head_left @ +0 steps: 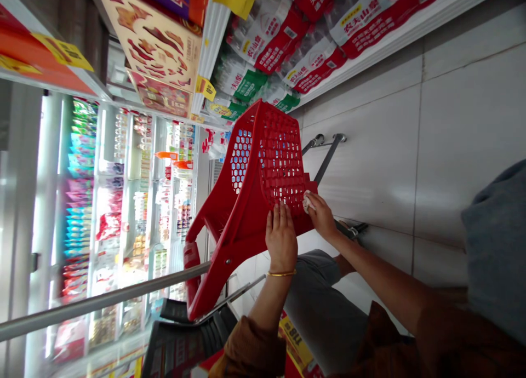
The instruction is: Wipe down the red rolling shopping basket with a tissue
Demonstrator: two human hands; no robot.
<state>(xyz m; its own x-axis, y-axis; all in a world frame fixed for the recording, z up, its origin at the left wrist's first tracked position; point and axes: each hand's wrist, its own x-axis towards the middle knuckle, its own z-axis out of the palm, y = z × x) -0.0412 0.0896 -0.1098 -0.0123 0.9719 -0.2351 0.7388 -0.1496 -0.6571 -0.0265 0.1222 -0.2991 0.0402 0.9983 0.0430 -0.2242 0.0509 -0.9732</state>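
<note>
The view is turned sideways, with the floor toward the right. A red plastic shopping cart basket [250, 216] with perforated walls fills the middle. My left hand [282, 233], with a gold bracelet at the wrist, lies with its fingers stretched out against the basket's side wall. Beside it, my right hand [322, 218] is closed on a crumpled white wipe [308, 201], pressed at the basket's lower edge. Whether the wipe is cloth or paper cannot be told. Grey metal legs [329, 159] with casters extend from the basket toward the floor.
Shrink-wrapped bottled water [304, 66] stands on a low shelf by the cart. Boxed goods [158, 44] sit above it. A lit display cooler [139, 202] is beyond. A grey metal bar [102, 300] crosses lower left. A person's grey-clad leg [324, 307] is close by.
</note>
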